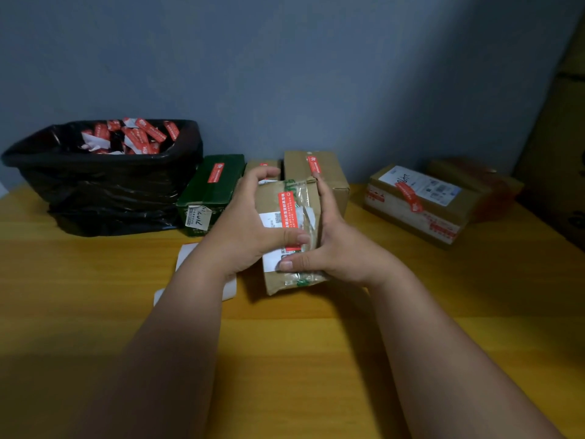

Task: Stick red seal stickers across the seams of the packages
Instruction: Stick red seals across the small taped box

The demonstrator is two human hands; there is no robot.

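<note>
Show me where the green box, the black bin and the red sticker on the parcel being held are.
green box (218,182), head view, on its dark top face.
black bin (104,191), head view, on its front wall of black liner.
red sticker (288,213), head view, on its middle, along the held parcel's seam.

A plain blue-grey wall (285,74) filled the upper half of the view, smooth and bare, darker toward its top corners. Below it ran a yellow wooden table (285,359) with visible grain, its far edge meeting the wall. Light fell unevenly: a brighter band crossed the tabletop, while the near left part lay in shadow. At the far right edge stood something tall and dim yellowish (560,137), too dark to identify.
</note>
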